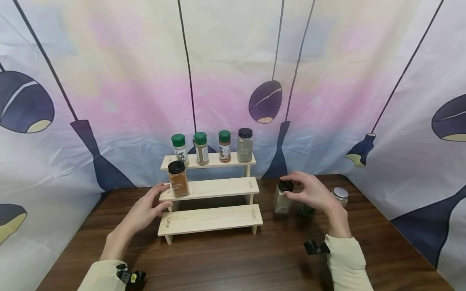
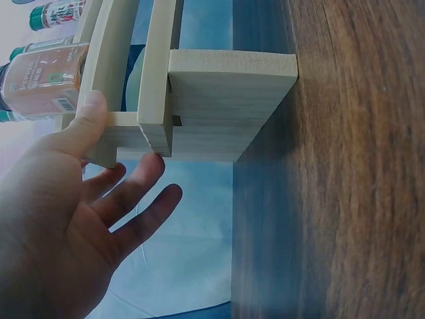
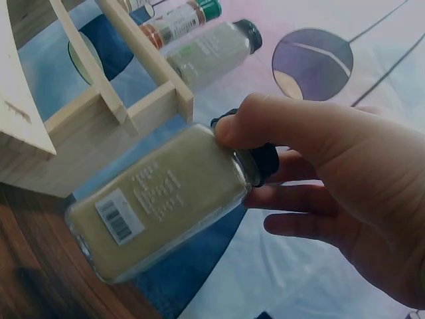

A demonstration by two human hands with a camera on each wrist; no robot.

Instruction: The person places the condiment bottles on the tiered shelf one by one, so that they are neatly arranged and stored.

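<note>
My right hand (image 1: 314,195) grips a square spice jar (image 1: 281,203) by its black cap, thumb on one side and fingers on the other. In the right wrist view this jar (image 3: 163,199) shows pale greenish-tan powder and a barcode label, tilted beside the rack's end. At the left end of the three-tier wooden rack (image 1: 218,186), my left hand (image 1: 142,212) has its fingers loosely spread and touches the shelf edges. Close to its fingertips, a black-capped jar of orange-brown spice (image 1: 179,184) stands on the middle tier.
The top tier holds green-capped bottles (image 1: 202,150) and a black-capped grey-green jar (image 1: 245,146). Behind my right hand are a silver-lidded jar (image 1: 340,195) and a partly hidden green-topped bottle (image 1: 307,211). A patterned cloth (image 1: 225,60) hangs behind the dark wooden table (image 1: 218,266).
</note>
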